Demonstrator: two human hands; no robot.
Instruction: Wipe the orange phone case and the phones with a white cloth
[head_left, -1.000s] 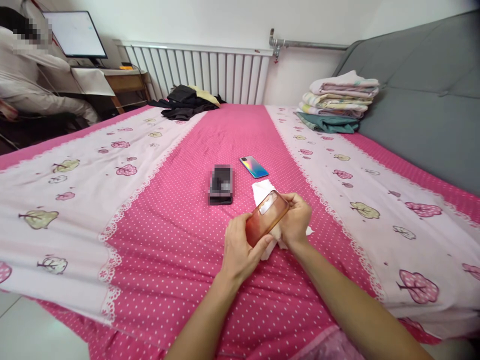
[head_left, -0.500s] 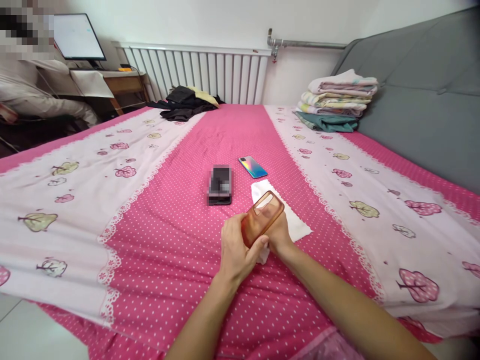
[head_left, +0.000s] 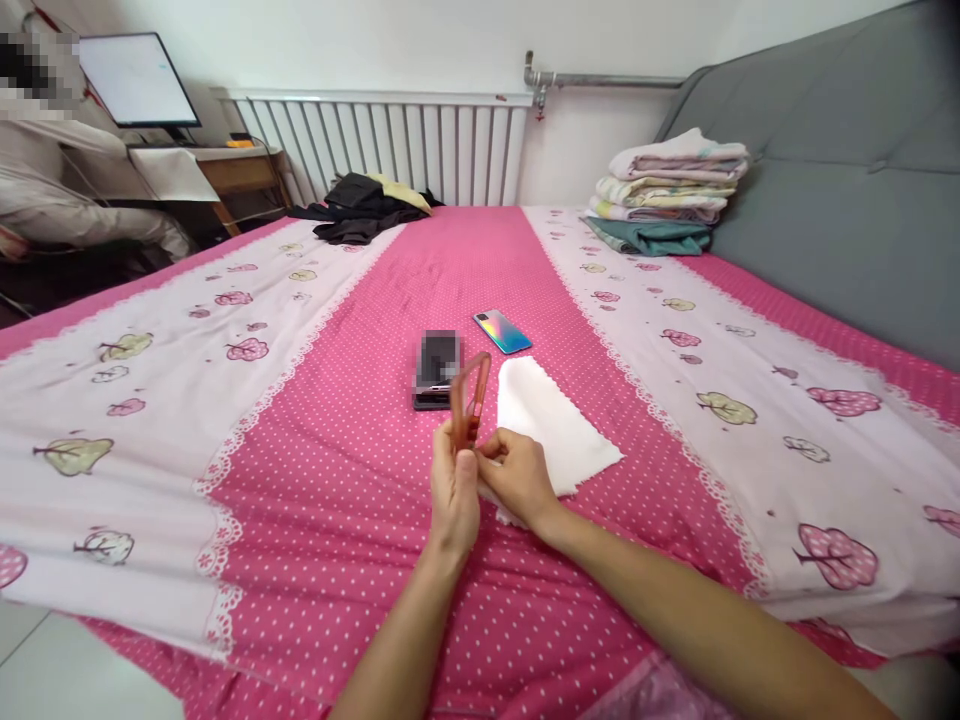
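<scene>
We list: phone case (head_left: pixel 470 400), translucent reddish-orange; cloth (head_left: pixel 555 425), white; phone (head_left: pixel 502 331), iridescent blue; bedsheet (head_left: pixel 352 500), pink with white polka dots, pale bands with pink and green trees.

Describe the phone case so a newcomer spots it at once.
On the pink polka-dot bed sheet, find the white cloth. Left of it, the left hand holds a translucent orange-red phone case upright; the black phone and iridescent phone beyond lie flat.

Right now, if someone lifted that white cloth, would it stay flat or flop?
Probably flop: the white cloth lies thin and limp on the bed sheet. Being so thin, it likely weighs little. Pushed, it would probably bunch rather than slide.
</scene>
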